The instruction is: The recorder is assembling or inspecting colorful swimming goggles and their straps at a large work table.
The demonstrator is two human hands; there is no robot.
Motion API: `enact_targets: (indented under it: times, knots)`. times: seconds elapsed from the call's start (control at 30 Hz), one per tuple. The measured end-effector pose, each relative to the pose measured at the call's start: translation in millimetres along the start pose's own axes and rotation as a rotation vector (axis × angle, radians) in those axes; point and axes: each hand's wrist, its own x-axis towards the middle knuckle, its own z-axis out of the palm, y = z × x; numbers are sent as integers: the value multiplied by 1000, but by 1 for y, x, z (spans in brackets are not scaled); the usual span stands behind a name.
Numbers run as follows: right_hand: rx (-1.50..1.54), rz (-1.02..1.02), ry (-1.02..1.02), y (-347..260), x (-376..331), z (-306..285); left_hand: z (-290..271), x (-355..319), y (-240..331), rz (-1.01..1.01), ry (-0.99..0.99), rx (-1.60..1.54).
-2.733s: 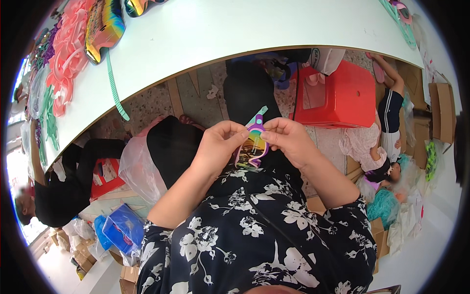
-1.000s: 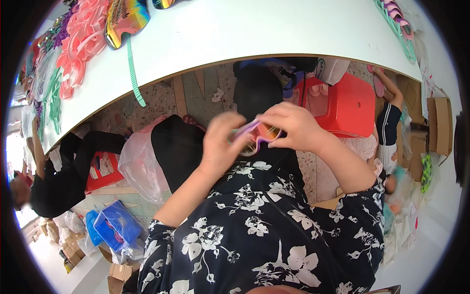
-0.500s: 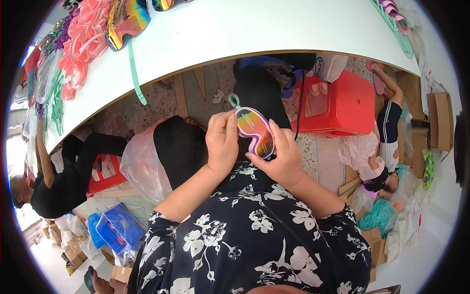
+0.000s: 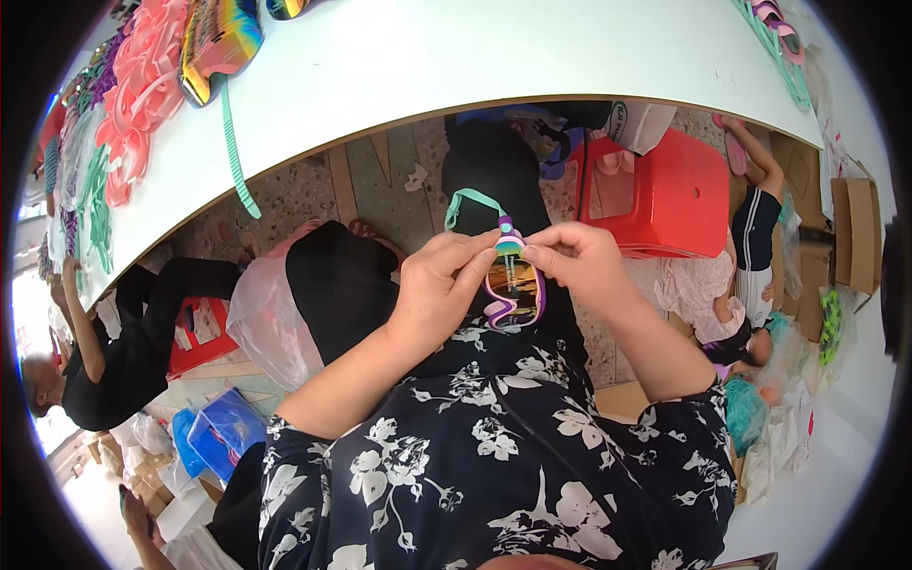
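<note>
In front of my lap I hold swim goggles [image 4: 525,290] with mirrored orange-gold lenses and a purple and pink frame. My left hand [image 4: 439,285] pinches their upper end, thumb and forefinger closed. From the other side my right hand [image 4: 581,271] grips the same end near the purple strap joint [image 4: 506,228]. A teal strap [image 4: 475,197] loops up and to the left from that joint. The fingertips partly cover the upper lens.
The white table [image 4: 475,57] carries mirrored goggles [image 4: 220,47], coral straps [image 4: 142,90] and a teal strap [image 4: 233,152]. A red stool [image 4: 676,195] stands beyond my right hand. A person [image 4: 123,342] sits at left, another [image 4: 741,294] at right. Cardboard boxes [image 4: 855,233] stand far right.
The goggles have turned and moved slightly right and down. Both hands have come together at their upper end, my right hand having left the lower lens. The teal strap now extends further.
</note>
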Motion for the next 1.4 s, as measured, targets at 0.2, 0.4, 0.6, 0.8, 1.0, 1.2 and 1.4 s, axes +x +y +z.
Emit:
enact_targets:
  times: [0.2, 0.4, 0.6, 0.8, 1.0, 1.2, 1.4]
  knots:
    - [380, 346, -266, -8, 23, -21, -3, 22, 18, -563, -130, -422]
    - [422, 487, -543, 0, 41, -35, -7, 39, 11, -813, -428, -653]
    - [498, 557, -681, 14, 51, -31, -9, 46, 2, -813, -573, -734]
    - [469, 575, -709, 19, 58, -29, -7, 46, -1, -797, -562, -766]
    - [362, 534, -584, 4, 54, -34, -3, 46, 8, -745, -499, -604]
    - [296, 373, -367, 8, 33, -29, 1, 42, 7, -682, -445, -437]
    - [-163, -216, 163, 6, -24, 13, 6, 30, 2, -409, -234, -186]
